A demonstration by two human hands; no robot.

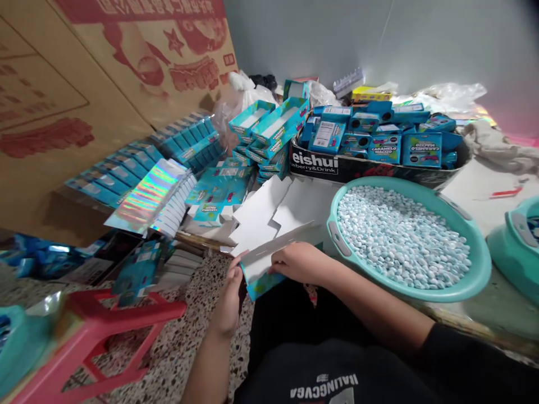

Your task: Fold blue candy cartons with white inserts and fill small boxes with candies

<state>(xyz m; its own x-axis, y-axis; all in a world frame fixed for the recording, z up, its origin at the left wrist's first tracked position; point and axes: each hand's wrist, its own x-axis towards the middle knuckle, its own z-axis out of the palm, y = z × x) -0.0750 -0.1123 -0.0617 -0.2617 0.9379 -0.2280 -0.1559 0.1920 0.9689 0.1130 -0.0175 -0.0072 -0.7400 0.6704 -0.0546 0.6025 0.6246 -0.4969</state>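
Note:
Over my lap is a partly folded blue carton (264,285) with a white inner side, held in both hands. My left hand (231,292) grips its left end, the thumb at the near corner. Curled over the carton's middle, my right hand (297,261) has its fingers pressed on the white inner panel; the fingertips are partly hidden. Just beyond, flat carton blanks (269,205) lie white side up on the table. A teal basin (471,264) full of pale blue and white candies (400,235) stands to the right, close to my right forearm.
Folded open trays (282,126) are stacked at the back. Small blue boxes (383,147) fill a black box (314,161). Rows of packed boxes (118,168) and a shiny holographic sheet (145,196) lie left. A red stool (105,325) stands below left, near a large cardboard box (126,67).

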